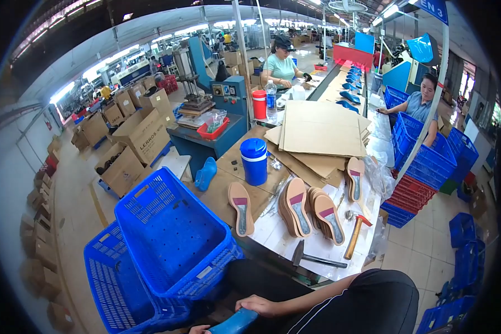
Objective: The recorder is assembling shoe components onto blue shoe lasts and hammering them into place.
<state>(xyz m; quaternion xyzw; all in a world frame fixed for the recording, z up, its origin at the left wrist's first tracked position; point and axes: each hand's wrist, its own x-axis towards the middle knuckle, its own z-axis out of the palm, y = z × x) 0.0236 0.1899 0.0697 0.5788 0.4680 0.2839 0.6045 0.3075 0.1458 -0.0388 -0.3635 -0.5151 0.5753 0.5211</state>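
At the lower edge, my right hand [257,304] is closed round the upper end of a blue shoe last [235,322], low by my legs. Only a little of my left hand [199,329] shows, its fingers gripping the last's other end; the frame edge cuts off the rest. On the workbench ahead stand two stacks of tan insoles [295,207] with grey and maroon patches. A single insole [241,209] lies left of them, and more insoles [355,175] lie to the right. Near the bench's front edge are a black hammer [323,259] and a wooden-handled hammer [356,236].
Blue crates [172,234] stand stacked at my left, against the bench. Cardboard sheets [323,131], a blue jug [254,161] and another blue last [206,174] rest on the bench. A conveyor [334,92] carries blue lasts beyond, with a co-worker [281,64] beside it and another person [423,103] at right.
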